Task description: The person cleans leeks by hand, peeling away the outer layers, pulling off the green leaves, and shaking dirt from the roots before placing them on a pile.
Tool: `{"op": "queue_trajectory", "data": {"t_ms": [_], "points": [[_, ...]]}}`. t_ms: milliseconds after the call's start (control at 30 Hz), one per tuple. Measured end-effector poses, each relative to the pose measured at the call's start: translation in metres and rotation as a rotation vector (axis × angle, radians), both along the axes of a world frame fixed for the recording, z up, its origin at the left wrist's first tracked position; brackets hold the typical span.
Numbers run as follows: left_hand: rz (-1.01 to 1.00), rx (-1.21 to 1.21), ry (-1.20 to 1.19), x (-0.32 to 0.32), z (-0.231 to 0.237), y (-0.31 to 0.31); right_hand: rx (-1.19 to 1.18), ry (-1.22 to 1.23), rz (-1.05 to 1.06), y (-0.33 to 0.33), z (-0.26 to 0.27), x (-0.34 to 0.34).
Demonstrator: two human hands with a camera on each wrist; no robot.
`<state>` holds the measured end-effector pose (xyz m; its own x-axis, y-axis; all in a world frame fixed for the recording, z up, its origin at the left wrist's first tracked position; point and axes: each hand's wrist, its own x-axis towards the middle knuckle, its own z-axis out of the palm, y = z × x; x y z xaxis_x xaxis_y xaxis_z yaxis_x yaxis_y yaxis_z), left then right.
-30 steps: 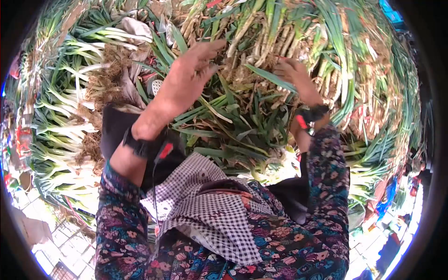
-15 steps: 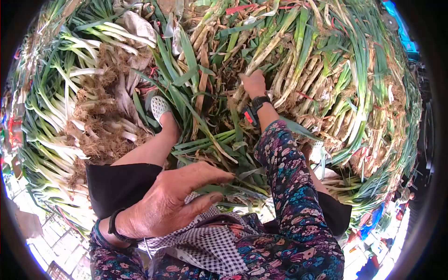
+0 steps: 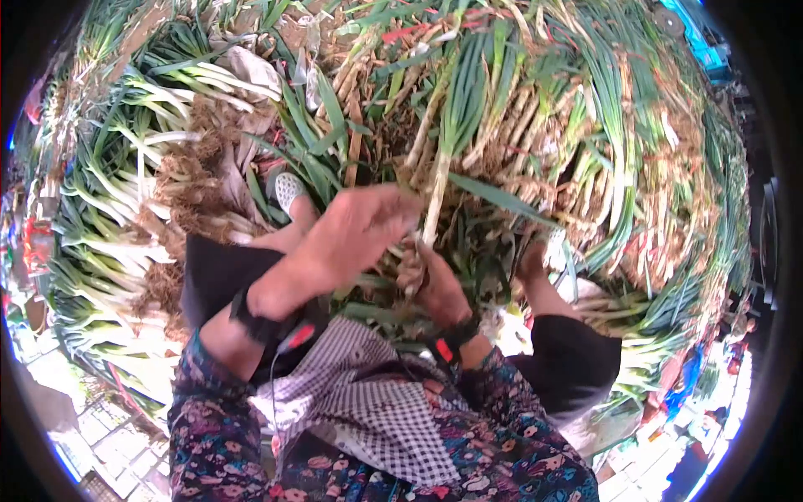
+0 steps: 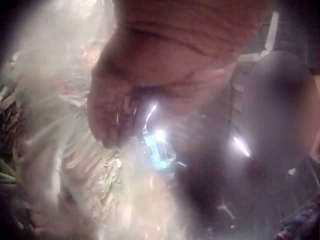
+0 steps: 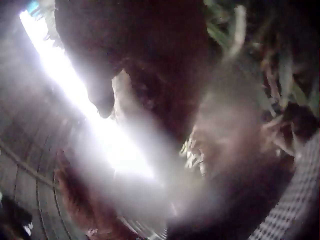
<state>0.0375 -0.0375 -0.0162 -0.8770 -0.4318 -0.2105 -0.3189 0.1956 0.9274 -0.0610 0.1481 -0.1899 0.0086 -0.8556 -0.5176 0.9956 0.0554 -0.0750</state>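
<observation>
The right hand (image 3: 437, 284) pinches 1 leek (image 3: 437, 194); the left hand (image 3: 355, 226), blurred nearby, has a grip I cannot tell.

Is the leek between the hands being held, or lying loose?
Held: the right hand grips the leek by its pale end.

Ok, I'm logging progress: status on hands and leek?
Right hand holding leek near its base. Left hand close by, grip unclear. Long leaf alongside, not evidently blocking.
</observation>
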Motion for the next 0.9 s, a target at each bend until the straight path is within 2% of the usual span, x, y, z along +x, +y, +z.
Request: {"op": "queue_trajectory", "data": {"t_ms": [33,167,200,233,267,300,333,400,467,533,567,600,667,733,800,833,900], "points": [[0.009,0.03,-0.006,-0.005,-0.01,0.001,0.253,0.31,0.046,-0.005,0.027,0.002],[0.021,0.005,-0.074,-0.03,-0.051,-0.004,0.11,0.423,0.034,0.023,0.11,-0.004],[0.013,-0.011,-0.061,-0.038,-0.058,-0.002,0.104,0.51,0.086,0.033,0.132,-0.003],[0.082,0.117,-0.035,-0.047,-0.055,0.004,0.102,0.598,0.141,0.045,0.145,-0.002],[0.154,0.254,-0.014,-0.052,-0.055,0.011,0.098,0.608,0.138,0.059,0.15,0.003],[0.124,0.416,0.054,-0.055,-0.054,0.016,0.123,0.745,0.174,0.074,0.154,0.008],[0.121,0.41,0.061,-0.06,-0.048,0.023,0.146,0.881,0.206,0.086,0.158,0.013],[0.207,0.679,0.283,-0.066,-0.035,0.038,0.159,0.906,0.237,0.109,0.163,0.021],[0.258,0.741,0.286,-0.066,-0.03,0.041,0.171,1.027,0.207,0.123,0.158,0.031],[0.256,0.858,0.453,-0.064,-0.026,0.043,0.135,1.064,0.159,0.132,0.154,0.033],[0.289,0.97,0.532,-0.062,-0.025,0.042,0.12,1.101,0.21,0.133,0.159,0.032],[0.285,0.967,0.541,-0.062,-0.025,0.041,0.108,1.139,0.265,0.134,0.163,0.032],[0.312,1.043,0.725,-0.063,-0.021,0.036,0.121,1.164,0.304,0.13,0.163,0.031],[0.267,1.054,0.749,-0.058,-0.016,0.027,0.146,1.18,0.349,0.126,0.145,0.026],[0.219,0.851,0.776,-0.052,-0.009,0.019,0.014,1.616,0.514,0.112,0.109,0.009],[0.23,0.739,0.737,-0.05,-0.005,0.018,0.042,1.695,0.544,0.096,0.139,0.004],[0.208,0.662,0.705,-0.046,-0.009,0.008,0.086,1.847,0.251,0.064,0.137,-0.014]]}}
